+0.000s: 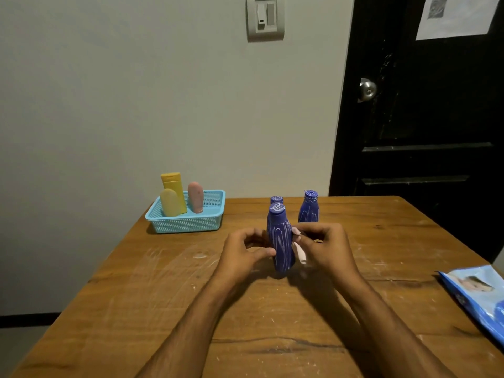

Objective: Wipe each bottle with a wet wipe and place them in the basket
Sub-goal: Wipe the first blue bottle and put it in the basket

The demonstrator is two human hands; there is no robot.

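Obs., head view: the near blue bottle (pixel 281 241) stood upright on the desk (pixel 272 323), streaked all over with white marks, and served as the reference for everything below. The left hand (pixel 245 251) curled around its left flank, thumb on the front face, steadying it. The right hand (pixel 324 246), just right of the bottle, pinched a crumpled whitish wet wipe (pixel 300 252) held against the bottle's right side. Step judged in hand: wiping this bottle. To do it well, the left hand should probably keep a firm hold low on the body while the wipe is drawn along the streaks from cap to base, the bottle being turned so the far side gets covered too; a narrow upright bottle seems liable to tip under sideways pressure. Two more streaked blue bottles remained: a second blue bottle (pixel 276 199) directly behind, mostly hidden, and a third blue bottle (pixel 309 207) behind and to the right. The light blue basket (pixel 188 223), behind and well to the left, held three bottles upright: a tall yellow bottle (pixel 173 186), a pale yellow bottle (pixel 168 203) in front of it, and a pink bottle (pixel 195 197) beside them. The wipes packet (pixel 477 293) lay far right, at the desk edge.
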